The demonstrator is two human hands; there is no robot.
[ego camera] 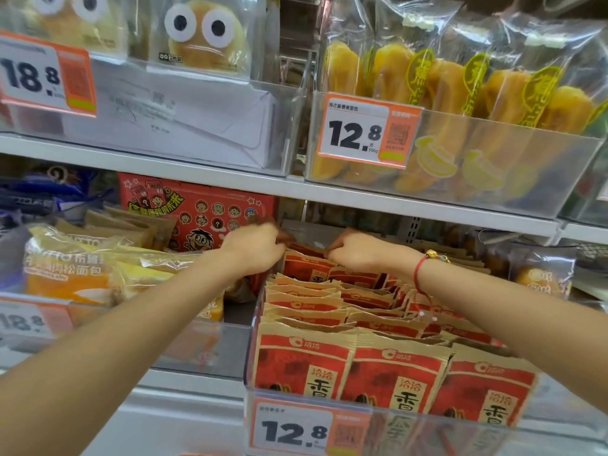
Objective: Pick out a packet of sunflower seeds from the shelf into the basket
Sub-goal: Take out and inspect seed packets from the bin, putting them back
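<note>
Several red and tan sunflower seed packets [388, 366] stand in rows inside a clear plastic bin [253, 343] on the middle shelf. Both my arms reach to the back of that bin. My left hand [253, 246] and my right hand [357, 250] each pinch a top corner of a rear sunflower seed packet [307, 263], which stands slightly raised above the row. My right wrist wears a red string bracelet. No basket is in view.
The shelf board [394, 202] above hangs close over my hands. A red cartoon box [197, 212] and bread bags [82, 264] lie to the left. Bagged yellow bread sticks [460, 93] sit in the upper bin. A 12.8 price tag [296, 432] fronts the seed bin.
</note>
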